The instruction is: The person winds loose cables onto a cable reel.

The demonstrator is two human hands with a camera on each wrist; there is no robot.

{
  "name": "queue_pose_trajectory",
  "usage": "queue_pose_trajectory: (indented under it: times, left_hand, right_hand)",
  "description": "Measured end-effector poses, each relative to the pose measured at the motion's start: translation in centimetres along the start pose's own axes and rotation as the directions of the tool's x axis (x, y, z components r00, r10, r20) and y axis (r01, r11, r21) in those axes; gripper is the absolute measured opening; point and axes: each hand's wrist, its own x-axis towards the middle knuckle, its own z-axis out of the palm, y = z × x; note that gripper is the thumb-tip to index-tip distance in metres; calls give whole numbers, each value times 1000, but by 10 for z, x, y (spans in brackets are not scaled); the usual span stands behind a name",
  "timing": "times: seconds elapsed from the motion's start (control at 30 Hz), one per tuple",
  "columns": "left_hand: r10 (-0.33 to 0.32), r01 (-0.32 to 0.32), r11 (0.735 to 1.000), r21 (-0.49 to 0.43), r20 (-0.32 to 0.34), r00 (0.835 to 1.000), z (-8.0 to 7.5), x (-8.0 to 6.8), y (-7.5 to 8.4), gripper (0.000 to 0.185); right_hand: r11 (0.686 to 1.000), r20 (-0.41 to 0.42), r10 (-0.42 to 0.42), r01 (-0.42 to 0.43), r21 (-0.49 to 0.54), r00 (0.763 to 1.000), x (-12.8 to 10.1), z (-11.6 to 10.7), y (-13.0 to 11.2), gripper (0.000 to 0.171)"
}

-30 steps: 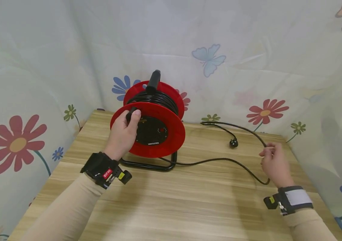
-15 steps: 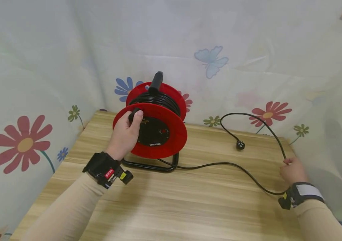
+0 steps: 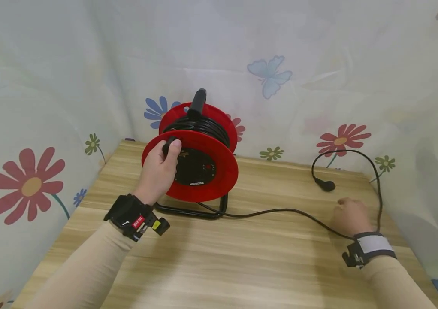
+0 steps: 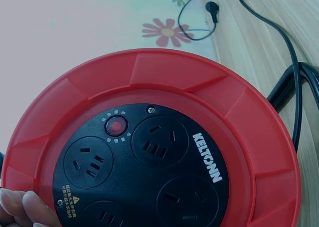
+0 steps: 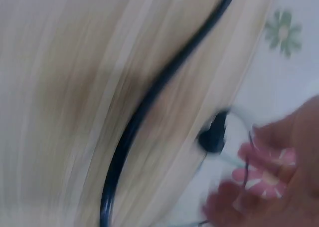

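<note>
A red cable reel (image 3: 219, 182) with a black socket face (image 4: 149, 172) stands on its black frame (image 3: 188, 213) at the back of the wooden table (image 3: 222, 266). My left hand (image 3: 158, 169) grips the black knob (image 3: 168, 143) on the reel's front flange; its fingertips (image 4: 25, 207) show at the rim. The black cable (image 3: 280, 210) runs right from the reel, passes under my right wrist and arcs up along the curtain to the plug (image 3: 327, 185). My right hand (image 3: 348, 214) hovers just below the plug with loosely curled fingers (image 5: 264, 172), holding nothing that shows; the right wrist view is blurred.
Floral curtains (image 3: 319, 86) wall in the table at the left, back and right. A black carry handle (image 3: 197, 103) sticks up from the reel's top. Bare wood fills the front half of the table.
My right hand has let go of the cable and moved left toward the plug. The plug and its loop have slid right, toward the curtain. The left hand has stayed on the knob.
</note>
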Motion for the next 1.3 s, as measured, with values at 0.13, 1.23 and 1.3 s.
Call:
queue_pose_trajectory:
  times: [0.13, 1.23, 1.3]
  left_hand:
    - [-14, 14, 1000, 4, 16, 1000, 0, 0, 2, 32]
    - [-66, 48, 979, 200, 82, 994, 5, 11, -22, 46]
    - [-65, 45, 975, 218, 86, 994, 7, 11, -20, 46]
  right_hand:
    - [969, 112, -213, 195, 149, 971, 5, 23, -39, 40]
    - [924, -63, -364, 369, 104, 929, -8, 66, -61, 20]
    - [923, -61, -366, 371, 104, 929, -9, 67, -64, 18]
